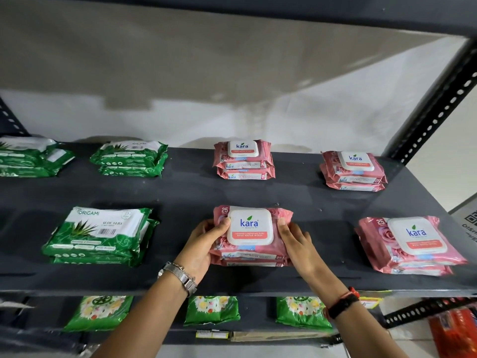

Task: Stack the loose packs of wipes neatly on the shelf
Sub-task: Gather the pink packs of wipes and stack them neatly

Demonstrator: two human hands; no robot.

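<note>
A pink Kara wipes pack [249, 245] with a white lid tops a small pink stack at the front middle of the dark shelf [180, 192]. My left hand [206, 244] grips its left edge with the thumb on top. At its right edge my right hand [296, 241] holds it the same way. Other pink stacks sit at the back middle [244, 160], the back right [353, 170] and the front right [410, 244]. Green Origami aloe stacks lie at the front left [100, 236], the back left-centre [130, 158] and the far back left [31, 156].
A perforated black upright [438, 104] stands at the right. The shelf above [258, 6] hangs close overhead. On the shelf below lie green floral packs [211, 310], and orange packs [454, 332] sit at the lower right. A white wall backs the shelf.
</note>
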